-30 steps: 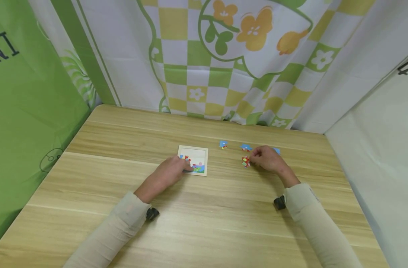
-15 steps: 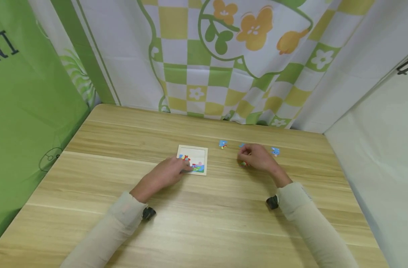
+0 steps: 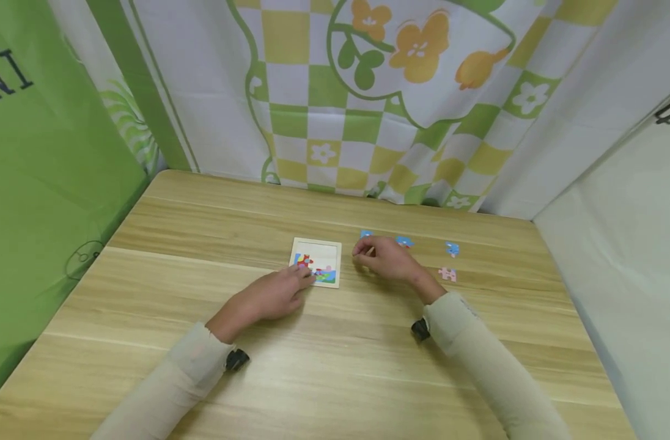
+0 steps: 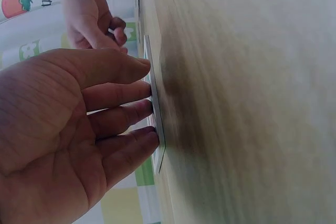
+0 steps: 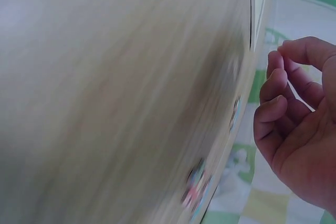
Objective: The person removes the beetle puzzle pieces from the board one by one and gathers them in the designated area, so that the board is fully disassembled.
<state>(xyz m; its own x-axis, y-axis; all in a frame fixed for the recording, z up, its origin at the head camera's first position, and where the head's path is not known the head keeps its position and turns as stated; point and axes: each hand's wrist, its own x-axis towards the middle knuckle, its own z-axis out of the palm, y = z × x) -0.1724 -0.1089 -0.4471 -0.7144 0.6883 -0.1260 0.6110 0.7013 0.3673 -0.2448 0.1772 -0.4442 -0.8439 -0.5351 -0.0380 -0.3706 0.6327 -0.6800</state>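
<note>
A small square puzzle tray (image 3: 339, 260) with a pale rim lies flat on the table. Colourful jigsaw pieces (image 3: 328, 276) fill its lower part, and a red piece (image 3: 304, 263) sits at its left side. My left hand (image 3: 271, 294) touches the tray's lower left with fingers nearly straight; the left wrist view shows the fingertips (image 4: 153, 139) at the tray's edge. Right of the tray, my right hand (image 3: 390, 261) hovers above the table. Its fingers are loosely curled, thumb and index tips close together in the right wrist view, with no piece visible between them.
Loose pieces lie to the right: a blue one (image 3: 366, 233) behind the right fingertips, a blue and red one (image 3: 404, 241), a blue one (image 3: 452, 249) and a pink one (image 3: 447, 274). Curtains (image 3: 324, 153) stand along the table's far edge.
My right hand has moved left from the loose pieces towards the tray, uncovering the pink piece. The loose red piece is now out of sight in the head view. The left fingers have straightened slightly.
</note>
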